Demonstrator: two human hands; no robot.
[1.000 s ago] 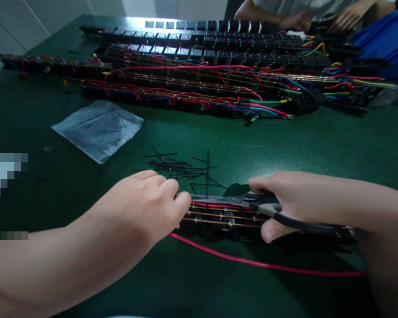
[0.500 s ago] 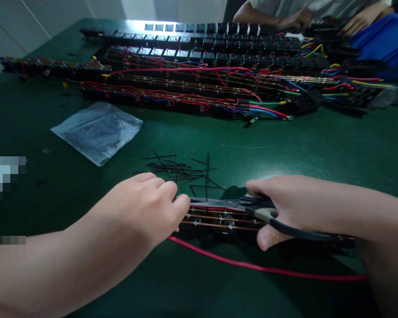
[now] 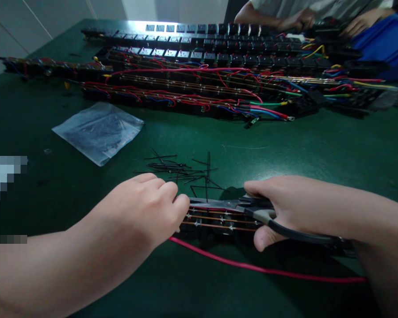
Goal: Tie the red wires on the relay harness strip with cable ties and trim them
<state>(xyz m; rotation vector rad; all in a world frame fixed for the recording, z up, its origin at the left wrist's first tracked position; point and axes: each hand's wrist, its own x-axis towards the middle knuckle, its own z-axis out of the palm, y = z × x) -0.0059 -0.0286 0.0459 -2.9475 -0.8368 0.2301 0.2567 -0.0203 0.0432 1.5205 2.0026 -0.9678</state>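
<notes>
My right hand (image 3: 295,205) is wrapped around a pair of scissors (image 3: 223,204) with dark grey handles. The blades point left, lying along the far edge of a black socket strip (image 3: 215,223) with bare copper rails. Closed fingers on my left hand (image 3: 149,201) are at the strip, close to the blade tips; what they pinch is hidden behind the knuckles. A thick red wire (image 3: 245,266) runs from under the left hand along the near side of the strip. Just beyond the blades, loose black cable ties (image 3: 172,167) lie scattered on the green table.
A clear plastic bag (image 3: 99,132) with dark contents lies left of the ties. Farther back stand rows of wired socket strips (image 3: 185,55) with colored leads. At the far right are a blue bin (image 3: 384,44) and another person's hands (image 3: 301,20).
My right hand and the scissors have shifted very slightly left. The left hand stays in place at the strip.
</notes>
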